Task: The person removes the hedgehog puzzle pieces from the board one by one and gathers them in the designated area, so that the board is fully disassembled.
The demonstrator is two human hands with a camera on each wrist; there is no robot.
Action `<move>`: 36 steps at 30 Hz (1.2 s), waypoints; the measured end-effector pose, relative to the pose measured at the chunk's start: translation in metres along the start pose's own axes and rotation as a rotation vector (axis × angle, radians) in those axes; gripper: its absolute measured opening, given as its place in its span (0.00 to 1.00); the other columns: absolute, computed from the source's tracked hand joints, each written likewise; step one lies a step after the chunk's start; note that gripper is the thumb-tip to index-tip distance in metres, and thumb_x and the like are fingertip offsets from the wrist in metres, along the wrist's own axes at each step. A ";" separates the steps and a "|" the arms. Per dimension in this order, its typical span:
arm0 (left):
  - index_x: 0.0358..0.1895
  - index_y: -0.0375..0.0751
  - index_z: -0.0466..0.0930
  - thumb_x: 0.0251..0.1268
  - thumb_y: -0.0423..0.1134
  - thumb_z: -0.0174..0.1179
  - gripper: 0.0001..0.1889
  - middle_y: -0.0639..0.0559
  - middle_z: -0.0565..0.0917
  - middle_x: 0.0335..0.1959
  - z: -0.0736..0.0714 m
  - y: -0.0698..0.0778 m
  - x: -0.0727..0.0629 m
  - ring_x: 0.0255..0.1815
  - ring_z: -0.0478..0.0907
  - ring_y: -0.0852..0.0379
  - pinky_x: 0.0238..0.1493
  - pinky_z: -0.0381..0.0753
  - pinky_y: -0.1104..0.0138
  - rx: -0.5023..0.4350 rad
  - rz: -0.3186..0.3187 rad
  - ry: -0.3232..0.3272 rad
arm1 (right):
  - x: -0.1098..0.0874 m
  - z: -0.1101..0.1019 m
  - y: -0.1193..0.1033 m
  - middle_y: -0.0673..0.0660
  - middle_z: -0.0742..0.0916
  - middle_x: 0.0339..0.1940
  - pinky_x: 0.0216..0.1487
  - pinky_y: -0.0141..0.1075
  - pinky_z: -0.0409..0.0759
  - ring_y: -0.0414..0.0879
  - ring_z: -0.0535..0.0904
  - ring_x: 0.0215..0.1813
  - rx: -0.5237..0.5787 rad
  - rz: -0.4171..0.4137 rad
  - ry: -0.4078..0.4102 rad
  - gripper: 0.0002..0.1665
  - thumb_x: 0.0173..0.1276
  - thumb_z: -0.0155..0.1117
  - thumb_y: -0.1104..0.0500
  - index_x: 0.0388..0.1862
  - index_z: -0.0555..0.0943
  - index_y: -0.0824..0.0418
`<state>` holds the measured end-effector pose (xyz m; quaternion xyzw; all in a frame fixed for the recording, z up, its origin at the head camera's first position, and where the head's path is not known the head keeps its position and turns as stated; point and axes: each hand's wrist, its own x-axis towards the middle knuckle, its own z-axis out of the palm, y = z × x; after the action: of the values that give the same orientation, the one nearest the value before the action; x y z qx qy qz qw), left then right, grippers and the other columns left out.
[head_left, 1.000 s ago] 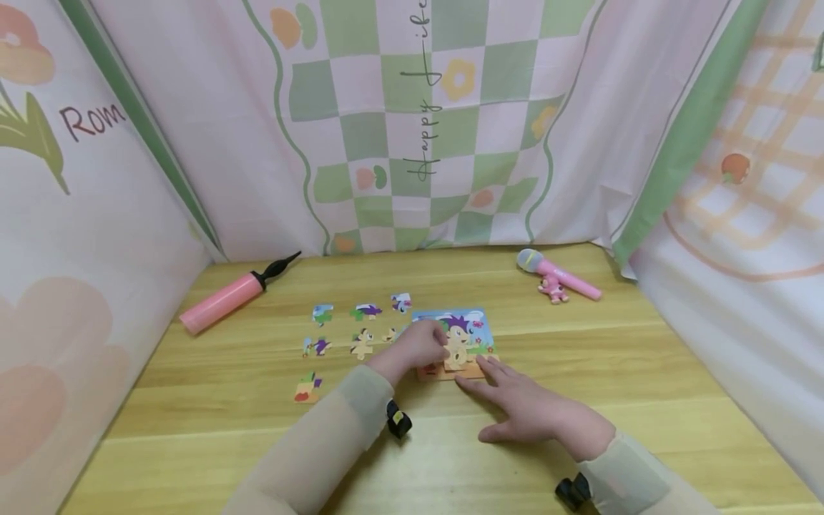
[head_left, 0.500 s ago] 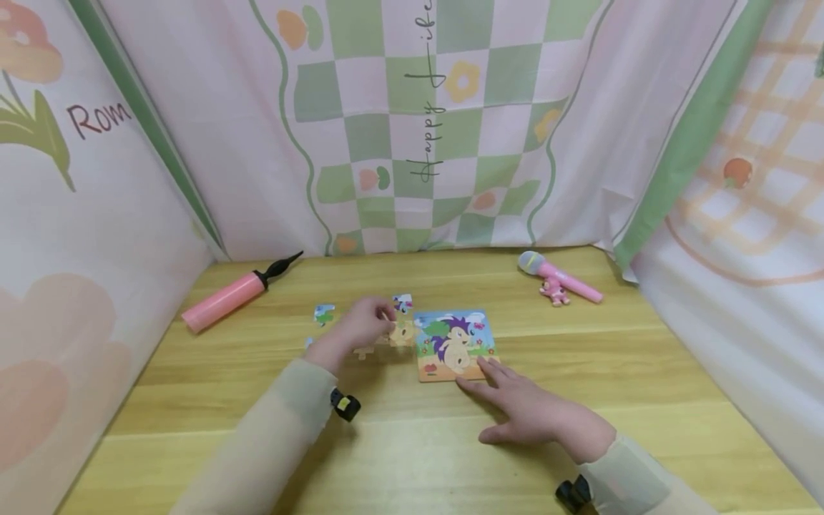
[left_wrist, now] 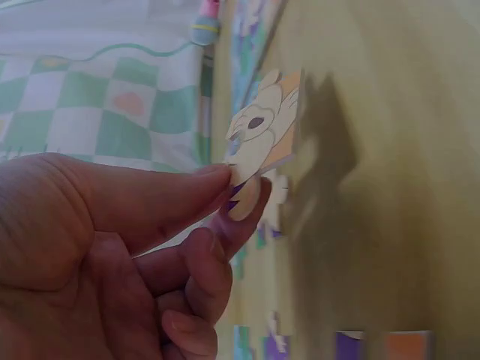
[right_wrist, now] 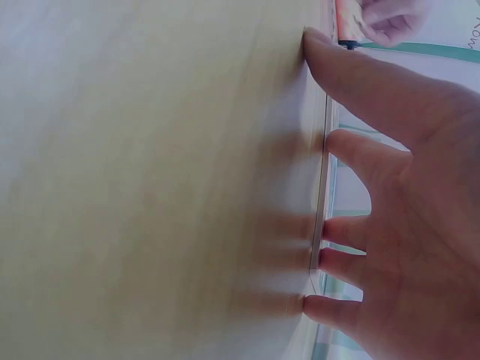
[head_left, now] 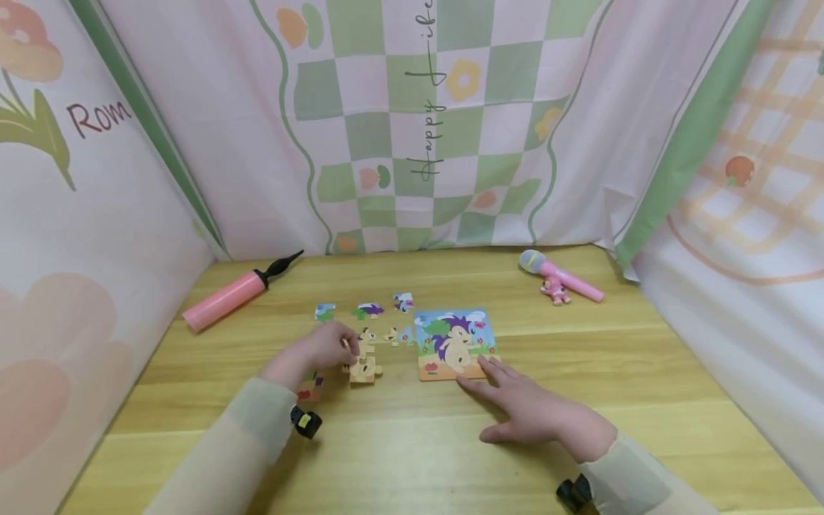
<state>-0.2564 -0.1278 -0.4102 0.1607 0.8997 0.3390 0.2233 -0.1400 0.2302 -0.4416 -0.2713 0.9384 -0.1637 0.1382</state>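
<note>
My left hand (head_left: 323, 349) pinches a beige and orange puzzle piece (left_wrist: 264, 124) between thumb and fingertips, raised over the table in the left wrist view. In the head view this piece overlaps the place below a loose puzzle piece with a cartoon face (head_left: 367, 337). My right hand (head_left: 531, 404) lies with fingers spread, its fingertips at the lower right edge of the square hedgehog picture board (head_left: 444, 343). The board shows a purple-spined hedgehog on blue, green and orange.
Several loose puzzle pieces lie left of the board, such as a purple one (head_left: 370, 310) and a blue one (head_left: 325, 312). A pink pump (head_left: 225, 300) lies at the far left. A pink toy microphone (head_left: 569, 281) and small pink figurine (head_left: 554, 290) lie back right.
My left hand has moved left from the board with the beige piece, past the upper pieces, and down toward the lower row. My right hand has stayed at the board's edge.
</note>
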 end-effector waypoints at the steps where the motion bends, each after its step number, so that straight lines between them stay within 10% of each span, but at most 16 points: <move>1: 0.33 0.40 0.80 0.61 0.29 0.65 0.03 0.49 0.79 0.30 0.002 -0.002 -0.001 0.29 0.73 0.54 0.30 0.74 0.65 0.014 -0.008 -0.015 | 0.000 0.000 0.000 0.72 0.52 0.78 0.67 0.68 0.52 0.70 0.46 0.76 0.002 0.001 -0.001 0.51 0.61 0.67 0.35 0.79 0.59 0.44; 19: 0.29 0.44 0.79 0.59 0.31 0.66 0.06 0.50 0.78 0.31 0.016 -0.004 0.003 0.30 0.72 0.52 0.30 0.72 0.63 0.110 -0.060 0.046 | 0.000 0.000 0.000 0.70 0.51 0.78 0.67 0.67 0.52 0.69 0.45 0.76 0.010 0.009 -0.007 0.51 0.61 0.66 0.34 0.79 0.58 0.43; 29: 0.37 0.47 0.81 0.61 0.38 0.67 0.05 0.54 0.80 0.41 0.018 0.043 0.024 0.38 0.76 0.53 0.39 0.77 0.59 0.177 0.042 0.085 | -0.001 -0.002 -0.002 0.71 0.52 0.78 0.67 0.68 0.52 0.70 0.46 0.76 0.012 0.004 -0.003 0.50 0.62 0.67 0.36 0.79 0.59 0.45; 36: 0.46 0.47 0.83 0.59 0.40 0.69 0.12 0.53 0.82 0.48 0.050 0.089 0.049 0.46 0.77 0.53 0.49 0.77 0.57 0.199 0.127 0.061 | -0.001 -0.002 -0.001 0.72 0.53 0.77 0.67 0.68 0.53 0.71 0.47 0.75 0.005 -0.013 0.005 0.49 0.62 0.67 0.37 0.78 0.60 0.46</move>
<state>-0.2604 -0.0154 -0.3977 0.2283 0.9233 0.2661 0.1567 -0.1391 0.2307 -0.4393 -0.2765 0.9365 -0.1676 0.1356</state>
